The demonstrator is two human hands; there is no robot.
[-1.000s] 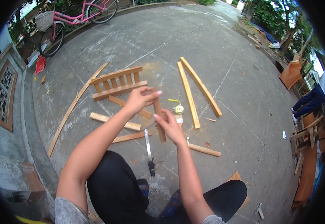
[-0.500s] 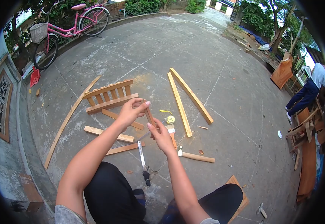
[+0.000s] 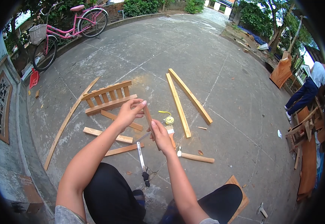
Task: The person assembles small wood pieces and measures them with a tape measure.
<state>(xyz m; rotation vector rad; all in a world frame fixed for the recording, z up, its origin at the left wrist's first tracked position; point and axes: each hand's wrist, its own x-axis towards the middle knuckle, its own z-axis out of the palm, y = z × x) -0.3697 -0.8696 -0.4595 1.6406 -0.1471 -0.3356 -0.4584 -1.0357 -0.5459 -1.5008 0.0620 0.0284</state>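
Note:
My left hand (image 3: 129, 114) pinches the upper end of a short brown wooden strip (image 3: 148, 115). Lower down the same strip, my right hand (image 3: 161, 136) is closed round it. On the ground beyond lies a slatted wooden frame (image 3: 112, 97). Short wooden pieces (image 3: 108, 134) lie left of my hands, near a saw-like metal tool with a black-wrapped handle (image 3: 142, 160). Right of my hands are a yellow tape measure (image 3: 169, 120), a brush (image 3: 171, 134) partly hidden by my right hand, and a hammer (image 3: 196, 157).
Two long wooden bars (image 3: 190, 96) lie ahead, a long curved strip (image 3: 70, 121) on the left. A pink bicycle (image 3: 71, 31) stands at the back left. Another person (image 3: 307, 91) is at the right by stacked wood (image 3: 307, 168). A second hammer (image 3: 261, 211) lies at the lower right.
My right hand has moved slightly down along the strip, and more of the strip shows between my hands. The view has shifted a little.

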